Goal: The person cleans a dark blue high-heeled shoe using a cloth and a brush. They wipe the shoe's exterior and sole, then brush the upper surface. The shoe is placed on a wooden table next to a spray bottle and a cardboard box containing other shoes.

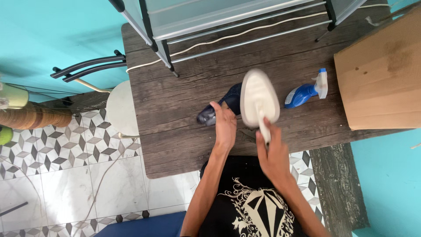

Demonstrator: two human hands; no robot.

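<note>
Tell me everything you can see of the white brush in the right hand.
The white brush is a large, smooth, plastic-looking piece with a rounded, teardrop-shaped back that tapers into a short handle. The right hand grips that handle. Its back faces the camera, so any bristles are hidden. It is slightly blurred, held over the dark shoe on the wooden table; contact with the shoe cannot be told.

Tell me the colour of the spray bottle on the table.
Blue spray bottle with a white trigger head, seen in the head view.
</note>
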